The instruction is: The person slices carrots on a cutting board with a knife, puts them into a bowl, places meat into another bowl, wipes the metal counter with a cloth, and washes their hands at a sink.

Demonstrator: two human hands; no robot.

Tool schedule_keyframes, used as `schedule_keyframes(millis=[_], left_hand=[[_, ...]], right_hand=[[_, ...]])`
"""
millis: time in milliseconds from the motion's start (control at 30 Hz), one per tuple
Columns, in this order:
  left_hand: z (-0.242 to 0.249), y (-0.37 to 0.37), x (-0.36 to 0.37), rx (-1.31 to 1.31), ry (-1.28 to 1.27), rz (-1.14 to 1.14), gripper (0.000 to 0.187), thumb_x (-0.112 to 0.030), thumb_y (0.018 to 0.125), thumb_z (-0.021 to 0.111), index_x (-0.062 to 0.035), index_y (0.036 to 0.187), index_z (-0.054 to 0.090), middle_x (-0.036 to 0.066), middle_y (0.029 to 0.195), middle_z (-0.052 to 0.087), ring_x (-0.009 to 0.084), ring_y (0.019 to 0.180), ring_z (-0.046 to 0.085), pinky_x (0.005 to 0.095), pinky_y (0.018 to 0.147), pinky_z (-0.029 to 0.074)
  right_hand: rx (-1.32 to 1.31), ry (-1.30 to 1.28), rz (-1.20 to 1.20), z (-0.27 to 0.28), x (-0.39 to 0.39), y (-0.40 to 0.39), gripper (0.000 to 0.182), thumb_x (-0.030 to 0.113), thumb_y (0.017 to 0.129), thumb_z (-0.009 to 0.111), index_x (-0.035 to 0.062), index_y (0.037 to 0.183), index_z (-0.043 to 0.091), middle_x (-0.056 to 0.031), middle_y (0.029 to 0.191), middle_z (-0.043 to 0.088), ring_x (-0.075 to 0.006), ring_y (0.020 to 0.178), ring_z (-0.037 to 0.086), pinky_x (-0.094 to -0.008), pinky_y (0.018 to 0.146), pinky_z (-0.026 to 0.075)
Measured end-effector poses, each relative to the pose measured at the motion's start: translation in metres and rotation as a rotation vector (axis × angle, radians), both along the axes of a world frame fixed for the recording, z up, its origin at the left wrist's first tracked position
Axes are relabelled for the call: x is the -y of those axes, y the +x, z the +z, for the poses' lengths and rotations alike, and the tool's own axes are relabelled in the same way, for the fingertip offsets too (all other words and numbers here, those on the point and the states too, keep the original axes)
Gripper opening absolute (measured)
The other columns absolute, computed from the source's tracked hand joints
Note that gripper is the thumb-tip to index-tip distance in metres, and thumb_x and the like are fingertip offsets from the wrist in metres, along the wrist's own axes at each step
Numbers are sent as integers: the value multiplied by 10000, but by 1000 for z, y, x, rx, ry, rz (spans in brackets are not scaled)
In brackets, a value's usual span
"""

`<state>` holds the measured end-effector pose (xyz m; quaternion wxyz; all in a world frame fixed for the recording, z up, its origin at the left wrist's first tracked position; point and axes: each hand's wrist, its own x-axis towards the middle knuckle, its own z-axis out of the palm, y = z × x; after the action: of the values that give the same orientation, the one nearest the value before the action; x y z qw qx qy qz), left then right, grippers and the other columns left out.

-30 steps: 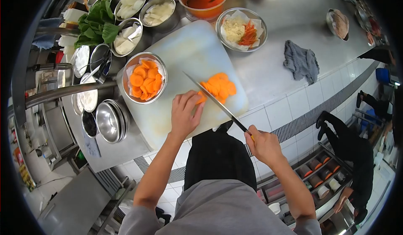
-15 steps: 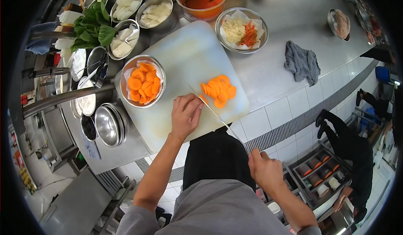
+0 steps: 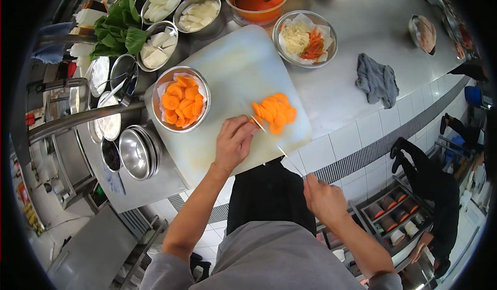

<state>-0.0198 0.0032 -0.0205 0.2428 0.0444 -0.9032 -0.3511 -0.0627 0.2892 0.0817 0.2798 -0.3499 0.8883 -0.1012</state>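
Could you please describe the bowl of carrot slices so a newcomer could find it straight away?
Find the white cutting board on the steel counter. At its left edge stands a paper-lined steel bowl. It alone holds only orange carrot rounds.

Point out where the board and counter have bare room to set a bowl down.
The cutting board is bare between the carrot bowl and shreds bowl. The steel counter is bare between that bowl, the grey rag and a far dish. The left side is crowded with bowls and greens.
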Motion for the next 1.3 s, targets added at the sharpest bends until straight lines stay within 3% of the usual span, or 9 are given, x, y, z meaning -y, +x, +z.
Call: schedule_keyframes(millis=[167,567,900,1100,1300], left_hand=[[2,0,-2,3,17,16,302,49,790,776,-80,1052,697,93,1084,665,317,931,636,404,800,539],[5,1,-7,11,45,65,200,43,849,768,-31,1020,695,126,1038,656,300,899,651,377,755,544],[6,0,-5,6,19,39,238,28,833,763,-58,1041,687,103,1035,639,302,889,622,397,759,525],[4,0,-1,-3,-6,15,210,48,812,787,-25,987,698,108,1023,676,304,923,650,384,776,544],[4,1,0,-17,-14,-20,283,48,792,783,-58,1040,697,99,1085,667,323,950,653,402,796,550]], right_hand=[[-13,-91,-40,-38,6,-1,194,232,1037,592,67,955,531,-152,667,652,-380,538,660,-470,491,540],[29,-15,-121,10,-5,5,222,265,1052,571,68,960,525,-160,687,655,-396,534,651,-496,500,539],[-26,32,-72,23,-9,17,189,247,1040,585,82,966,528,-123,682,647,-371,534,666,-470,511,565],[-10,36,-55,25,-9,13,180,234,1034,590,82,957,530,-120,668,641,-358,537,672,-465,517,570],[-16,19,-5,23,-6,4,168,217,1029,591,82,953,528,-118,641,636,-345,526,663,-454,497,553]])
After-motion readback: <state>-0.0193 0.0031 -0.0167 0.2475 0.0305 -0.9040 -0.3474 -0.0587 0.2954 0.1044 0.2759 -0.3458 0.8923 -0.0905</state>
